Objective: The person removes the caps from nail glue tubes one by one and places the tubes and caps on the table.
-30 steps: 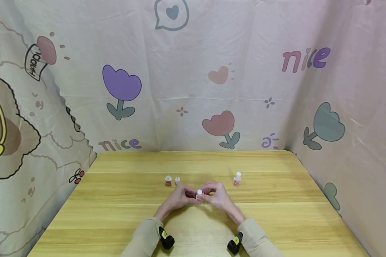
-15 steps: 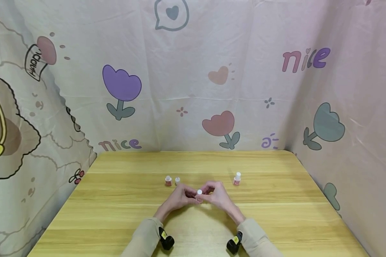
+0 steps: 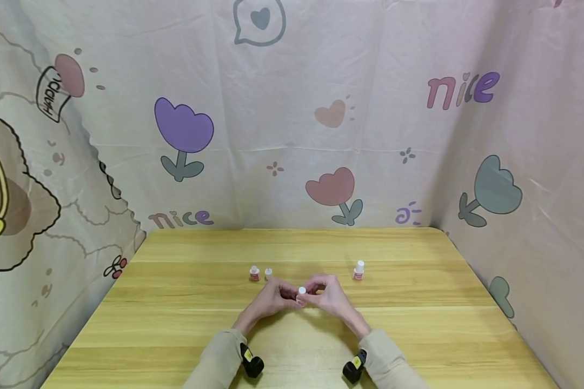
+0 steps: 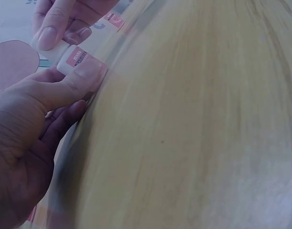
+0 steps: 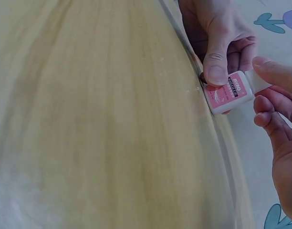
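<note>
Pink-labelled bottle (image 5: 235, 93) is standing, long axis upright, roughly midway between the left and right edges of the table (image 3: 190, 302), base seemingly touching it, while the left hand (image 3: 274, 297) is pinching its body and the equally near right hand (image 3: 329, 296) its white cap (image 3: 302, 290).

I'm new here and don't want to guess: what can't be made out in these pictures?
Head view: print on the right bottle, too small to read.
Left wrist view: part of the label, under the left hand's thumb; the rest of the right hand, cut off by the top edge.
Right wrist view: part of the cap, covered by the right hand.
</note>
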A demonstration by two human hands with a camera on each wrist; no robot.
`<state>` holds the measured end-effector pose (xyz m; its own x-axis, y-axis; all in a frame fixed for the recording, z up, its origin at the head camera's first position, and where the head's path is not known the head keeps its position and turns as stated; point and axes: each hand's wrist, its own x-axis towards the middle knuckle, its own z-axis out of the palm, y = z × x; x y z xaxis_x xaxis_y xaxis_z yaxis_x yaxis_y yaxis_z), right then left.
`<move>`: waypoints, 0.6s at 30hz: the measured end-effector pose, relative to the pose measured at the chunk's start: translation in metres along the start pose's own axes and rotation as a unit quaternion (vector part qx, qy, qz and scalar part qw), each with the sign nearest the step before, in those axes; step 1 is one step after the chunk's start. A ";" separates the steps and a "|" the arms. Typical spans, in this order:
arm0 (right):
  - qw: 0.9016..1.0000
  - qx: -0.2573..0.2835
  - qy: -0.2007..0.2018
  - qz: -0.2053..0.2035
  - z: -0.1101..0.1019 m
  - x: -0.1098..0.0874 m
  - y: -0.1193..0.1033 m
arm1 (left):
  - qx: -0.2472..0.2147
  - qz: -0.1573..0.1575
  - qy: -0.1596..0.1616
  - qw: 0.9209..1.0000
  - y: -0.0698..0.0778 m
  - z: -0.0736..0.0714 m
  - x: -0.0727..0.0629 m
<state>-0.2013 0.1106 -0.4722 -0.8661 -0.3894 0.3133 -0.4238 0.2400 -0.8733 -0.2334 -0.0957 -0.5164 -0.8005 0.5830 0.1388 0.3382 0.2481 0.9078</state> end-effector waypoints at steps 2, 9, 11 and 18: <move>1.000 0.000 -0.004 -0.003 -0.001 0.000 -0.002 | -0.001 -0.002 0.000 1.000 0.000 0.000 0.000; 1.000 0.005 -0.010 -0.016 -0.001 -0.001 0.001 | 0.001 -0.005 0.000 1.000 0.002 0.000 0.000; 1.000 0.000 -0.007 -0.015 -0.001 0.000 0.002 | 0.003 -0.006 0.002 1.000 0.002 0.000 0.000; 1.000 -0.019 0.009 0.006 -0.001 0.001 -0.001 | 0.000 -0.011 0.012 1.000 0.000 0.002 -0.001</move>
<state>-0.2017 0.1107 -0.4704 -0.8757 -0.3710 0.3091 -0.4223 0.2780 -0.8627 -0.2318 -0.0946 -0.5172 -0.8187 0.5596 0.1287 0.3209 0.2600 0.9108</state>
